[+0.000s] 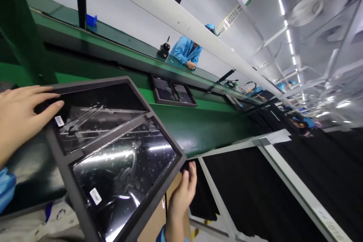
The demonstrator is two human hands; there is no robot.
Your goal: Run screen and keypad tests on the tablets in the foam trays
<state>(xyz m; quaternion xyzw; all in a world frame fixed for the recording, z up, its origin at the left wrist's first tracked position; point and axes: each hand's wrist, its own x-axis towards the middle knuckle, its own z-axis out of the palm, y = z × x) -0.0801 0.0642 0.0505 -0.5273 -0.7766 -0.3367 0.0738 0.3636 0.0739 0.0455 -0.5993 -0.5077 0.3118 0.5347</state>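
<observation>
A dark grey foam tray point(78, 155) with two compartments is tilted in front of me. Each compartment holds a glossy black display panel point(124, 174) under clear, bubbled film, with a small white label near one edge. My left hand point(25, 115) grips the tray's left side, its thumb and fingers reaching over the rim; the fingertips on the far side are hidden. Beside the tray's right corner is my right hand point(181, 196), fingers stretched upward with nothing between them. A strip of background shows between this hand and the rim.
A green conveyor belt point(204, 128) runs away to the right, carrying another two-compartment tray point(176, 103). Across the line, a person in blue point(184, 51) leans on the ledge. Black stacked sheets point(249, 193) stand in a white frame at right. Cardboard point(154, 215) lies below the tray.
</observation>
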